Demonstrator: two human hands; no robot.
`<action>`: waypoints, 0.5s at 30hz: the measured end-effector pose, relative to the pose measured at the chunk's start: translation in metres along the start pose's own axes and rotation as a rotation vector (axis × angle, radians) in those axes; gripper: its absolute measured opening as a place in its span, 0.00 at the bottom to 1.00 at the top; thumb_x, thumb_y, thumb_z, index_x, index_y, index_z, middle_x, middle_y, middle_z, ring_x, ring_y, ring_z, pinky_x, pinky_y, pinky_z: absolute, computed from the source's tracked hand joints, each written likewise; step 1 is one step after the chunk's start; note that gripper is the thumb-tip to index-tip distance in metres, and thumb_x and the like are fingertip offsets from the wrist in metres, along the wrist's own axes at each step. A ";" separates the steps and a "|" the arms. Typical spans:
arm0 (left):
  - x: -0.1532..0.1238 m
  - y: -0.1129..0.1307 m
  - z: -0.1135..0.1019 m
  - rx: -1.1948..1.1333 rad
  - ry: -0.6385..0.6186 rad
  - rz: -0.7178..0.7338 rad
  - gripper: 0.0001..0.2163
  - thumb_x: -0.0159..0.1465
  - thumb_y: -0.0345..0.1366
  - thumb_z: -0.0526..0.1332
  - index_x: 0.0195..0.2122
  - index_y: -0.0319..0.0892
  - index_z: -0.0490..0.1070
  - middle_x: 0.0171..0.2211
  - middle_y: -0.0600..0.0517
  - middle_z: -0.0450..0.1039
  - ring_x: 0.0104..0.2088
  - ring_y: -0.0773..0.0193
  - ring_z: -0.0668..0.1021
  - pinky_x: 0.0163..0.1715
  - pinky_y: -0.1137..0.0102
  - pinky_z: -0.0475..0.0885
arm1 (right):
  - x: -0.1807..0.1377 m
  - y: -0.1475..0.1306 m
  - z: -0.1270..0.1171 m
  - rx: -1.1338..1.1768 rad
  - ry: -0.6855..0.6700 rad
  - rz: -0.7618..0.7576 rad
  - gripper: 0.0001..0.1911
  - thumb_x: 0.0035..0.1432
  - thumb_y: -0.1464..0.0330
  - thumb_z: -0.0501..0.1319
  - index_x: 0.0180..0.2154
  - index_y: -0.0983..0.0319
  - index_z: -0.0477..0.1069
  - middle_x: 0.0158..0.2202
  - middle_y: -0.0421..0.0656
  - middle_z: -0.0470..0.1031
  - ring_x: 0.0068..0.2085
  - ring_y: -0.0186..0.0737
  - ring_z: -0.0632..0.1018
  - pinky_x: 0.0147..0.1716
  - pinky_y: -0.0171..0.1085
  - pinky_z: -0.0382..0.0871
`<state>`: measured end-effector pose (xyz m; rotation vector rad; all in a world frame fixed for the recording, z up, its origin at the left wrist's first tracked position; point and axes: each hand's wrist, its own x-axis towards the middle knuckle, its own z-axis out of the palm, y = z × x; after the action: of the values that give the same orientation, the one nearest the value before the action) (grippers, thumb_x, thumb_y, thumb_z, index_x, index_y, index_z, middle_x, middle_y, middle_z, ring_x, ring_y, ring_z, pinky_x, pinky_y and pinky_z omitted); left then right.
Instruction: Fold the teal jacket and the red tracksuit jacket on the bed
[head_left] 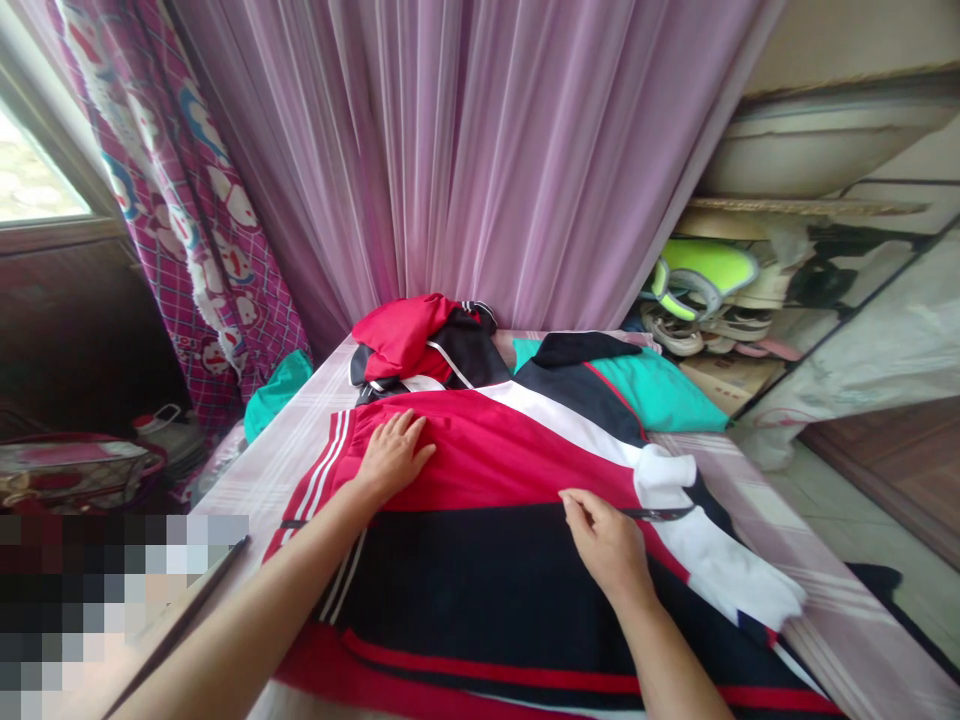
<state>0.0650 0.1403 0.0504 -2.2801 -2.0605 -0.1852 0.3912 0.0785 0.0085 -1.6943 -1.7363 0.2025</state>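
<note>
A red, black and white sports jacket lies spread over a bed with a pale checked sheet. My left hand rests flat on the red part, fingers stretched out. My right hand pinches the fabric at the seam between the red and black panels, fingers closed on it. A white sleeve runs off to the right of that hand. Another red and black garment is bunched at the far end of the bed.
A teal cloth lies at the far right of the bed, another teal piece at its left edge. Pink curtains hang behind. Shelves with shoes stand right; a wire basket sits left.
</note>
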 end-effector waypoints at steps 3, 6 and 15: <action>-0.030 0.011 0.014 -0.015 0.023 0.050 0.26 0.68 0.47 0.56 0.66 0.45 0.63 0.69 0.43 0.58 0.69 0.47 0.61 0.65 0.50 0.60 | -0.001 0.002 0.001 0.002 0.005 -0.007 0.20 0.62 0.56 0.53 0.37 0.56 0.81 0.33 0.44 0.84 0.35 0.46 0.84 0.33 0.36 0.73; -0.053 0.013 0.018 -0.022 0.079 0.075 0.26 0.68 0.47 0.56 0.65 0.45 0.63 0.69 0.43 0.60 0.68 0.47 0.62 0.66 0.48 0.58 | -0.002 0.005 0.003 -0.006 0.013 -0.010 0.20 0.62 0.56 0.53 0.37 0.56 0.81 0.31 0.44 0.84 0.33 0.46 0.84 0.33 0.36 0.73; -0.096 -0.003 0.000 -0.171 0.175 -0.012 0.12 0.68 0.40 0.56 0.48 0.44 0.75 0.48 0.45 0.77 0.48 0.54 0.78 0.52 0.59 0.72 | -0.007 0.014 0.011 -0.055 0.028 -0.040 0.19 0.63 0.57 0.53 0.38 0.56 0.81 0.37 0.45 0.85 0.37 0.46 0.84 0.35 0.36 0.73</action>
<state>0.0523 0.0464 0.0376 -2.2502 -2.0414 -0.5607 0.3960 0.0779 -0.0097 -1.6916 -1.7688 0.1134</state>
